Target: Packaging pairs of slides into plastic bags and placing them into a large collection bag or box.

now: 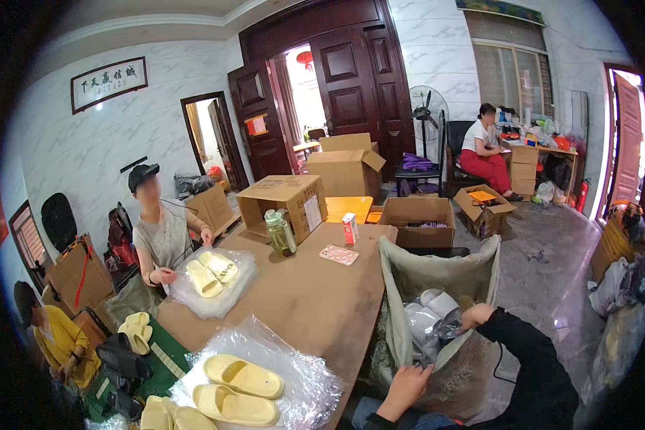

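Observation:
My right hand [476,316] is closed on a clear plastic bag [448,327] just inside a large open sack [496,269] at the right of the table. Nearer to me, my left hand [407,389] pinches the same bag's lower edge. White slippers [437,304] show in and around the bag; how many are bagged I cannot tell. On the table to my left, a pair of pale yellow slippers [240,390] lies on clear plastic bags [304,390].
Across the table a co-worker [158,240] handles another pair of yellow slippers [211,273] on plastic. A green bottle [279,233], a small carton [350,228] and a phone [338,254] stand or lie on the brown tabletop [315,308]. Cardboard boxes [417,215] sit beyond.

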`<action>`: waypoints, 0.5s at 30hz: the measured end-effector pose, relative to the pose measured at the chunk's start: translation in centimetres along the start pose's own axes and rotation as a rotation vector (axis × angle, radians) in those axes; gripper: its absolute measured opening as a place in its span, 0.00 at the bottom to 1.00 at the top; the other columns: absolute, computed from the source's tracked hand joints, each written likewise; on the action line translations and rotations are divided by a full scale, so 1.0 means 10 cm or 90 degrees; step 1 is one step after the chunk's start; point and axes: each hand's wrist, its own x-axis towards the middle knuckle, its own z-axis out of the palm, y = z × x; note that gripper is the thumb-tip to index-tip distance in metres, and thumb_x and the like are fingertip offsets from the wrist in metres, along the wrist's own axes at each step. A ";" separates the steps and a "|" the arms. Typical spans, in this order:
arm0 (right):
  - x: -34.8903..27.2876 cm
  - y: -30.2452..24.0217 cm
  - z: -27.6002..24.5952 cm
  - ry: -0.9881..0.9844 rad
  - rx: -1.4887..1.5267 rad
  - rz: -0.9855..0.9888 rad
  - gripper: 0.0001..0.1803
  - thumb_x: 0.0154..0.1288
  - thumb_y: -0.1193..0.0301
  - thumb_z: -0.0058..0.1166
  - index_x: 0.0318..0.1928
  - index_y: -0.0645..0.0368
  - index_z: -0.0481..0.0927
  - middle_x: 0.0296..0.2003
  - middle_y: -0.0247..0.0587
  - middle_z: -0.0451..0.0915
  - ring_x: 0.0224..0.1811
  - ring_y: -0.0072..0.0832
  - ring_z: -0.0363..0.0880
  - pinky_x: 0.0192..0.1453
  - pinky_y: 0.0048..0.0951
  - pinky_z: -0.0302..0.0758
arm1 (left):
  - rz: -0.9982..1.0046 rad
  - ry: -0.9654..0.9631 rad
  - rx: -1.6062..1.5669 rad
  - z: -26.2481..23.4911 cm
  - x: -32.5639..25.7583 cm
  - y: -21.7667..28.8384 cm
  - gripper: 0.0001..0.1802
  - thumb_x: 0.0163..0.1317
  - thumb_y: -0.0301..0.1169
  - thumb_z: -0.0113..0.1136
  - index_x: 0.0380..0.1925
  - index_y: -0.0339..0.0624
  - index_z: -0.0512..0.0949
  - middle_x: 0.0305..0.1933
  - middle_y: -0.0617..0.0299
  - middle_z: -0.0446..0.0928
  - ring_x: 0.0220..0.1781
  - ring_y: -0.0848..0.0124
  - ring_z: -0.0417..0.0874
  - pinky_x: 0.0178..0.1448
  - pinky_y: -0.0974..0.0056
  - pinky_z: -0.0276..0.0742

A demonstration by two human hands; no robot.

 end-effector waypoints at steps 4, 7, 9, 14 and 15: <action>-0.84 -0.56 -0.43 -0.147 0.114 -0.118 0.45 0.59 0.31 0.43 0.45 0.67 0.80 0.43 0.51 0.82 0.45 0.41 0.79 0.48 0.40 0.73 | 0.000 0.009 0.012 -0.07 0.06 -0.01 0.30 0.48 0.28 0.61 0.55 0.44 0.72 0.32 0.59 0.75 0.38 0.62 0.77 0.48 0.59 0.68; -1.06 -0.83 -0.39 -0.171 0.200 -0.458 0.42 0.63 0.37 0.44 0.50 0.70 0.75 0.50 0.53 0.78 0.54 0.37 0.74 0.54 0.37 0.68 | 0.012 0.046 0.027 -0.18 0.08 0.00 0.29 0.48 0.27 0.61 0.55 0.44 0.72 0.33 0.60 0.74 0.39 0.62 0.76 0.48 0.59 0.67; -1.17 -0.94 -0.27 -0.027 0.090 -0.465 0.23 0.62 0.54 0.51 0.44 0.63 0.78 0.40 0.53 0.81 0.44 0.43 0.78 0.47 0.40 0.72 | 0.024 0.080 0.023 -0.19 0.08 0.00 0.30 0.47 0.26 0.61 0.55 0.44 0.72 0.33 0.61 0.74 0.39 0.63 0.75 0.47 0.59 0.67; -1.15 -0.96 -0.32 0.237 0.111 -0.399 0.14 0.49 0.72 0.50 0.39 0.57 0.78 0.33 0.52 0.80 0.38 0.52 0.79 0.42 0.48 0.74 | -0.037 0.137 0.013 -0.24 0.05 0.01 0.32 0.52 0.27 0.59 0.61 0.44 0.67 0.41 0.55 0.73 0.47 0.59 0.75 0.55 0.54 0.67; -1.16 -0.93 -0.34 0.349 0.158 -0.353 0.14 0.49 0.72 0.49 0.39 0.57 0.79 0.33 0.52 0.80 0.38 0.53 0.78 0.42 0.49 0.73 | -0.052 0.204 0.000 -0.26 0.07 0.01 0.33 0.55 0.27 0.58 0.63 0.45 0.65 0.46 0.53 0.73 0.51 0.57 0.74 0.59 0.52 0.67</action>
